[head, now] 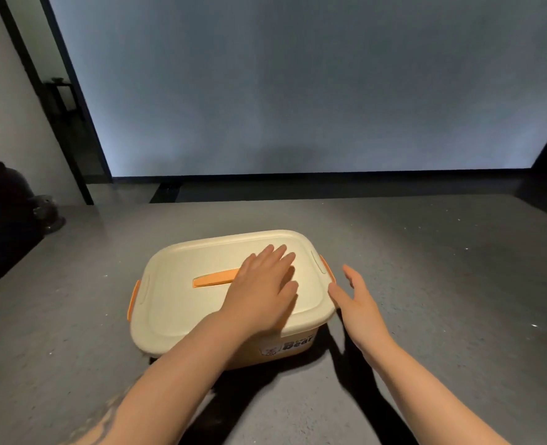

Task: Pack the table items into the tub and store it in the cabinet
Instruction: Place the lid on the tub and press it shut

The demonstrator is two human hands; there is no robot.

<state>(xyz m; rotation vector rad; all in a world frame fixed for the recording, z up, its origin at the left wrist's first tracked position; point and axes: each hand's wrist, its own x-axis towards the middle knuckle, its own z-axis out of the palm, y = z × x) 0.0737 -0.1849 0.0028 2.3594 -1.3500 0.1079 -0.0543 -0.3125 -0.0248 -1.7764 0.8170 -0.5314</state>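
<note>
Head view: the cream plastic lidded tub [182, 303] sat on the grey table [426, 268], long axis running 8 to 2 o'clock. The left hand [262, 290] pressed flat, fingers straight, on its lid. The right hand [355, 297], fingers open, hovered just beside the orange latch [327, 268] at 3 o'clock, the nearer hand.

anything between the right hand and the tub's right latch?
Nothing visible. The right hand is open beside the tub, with bare grey table around it and a clear gap to the orange right latch. The left hand lies flat on the lid, away from that side.
</note>
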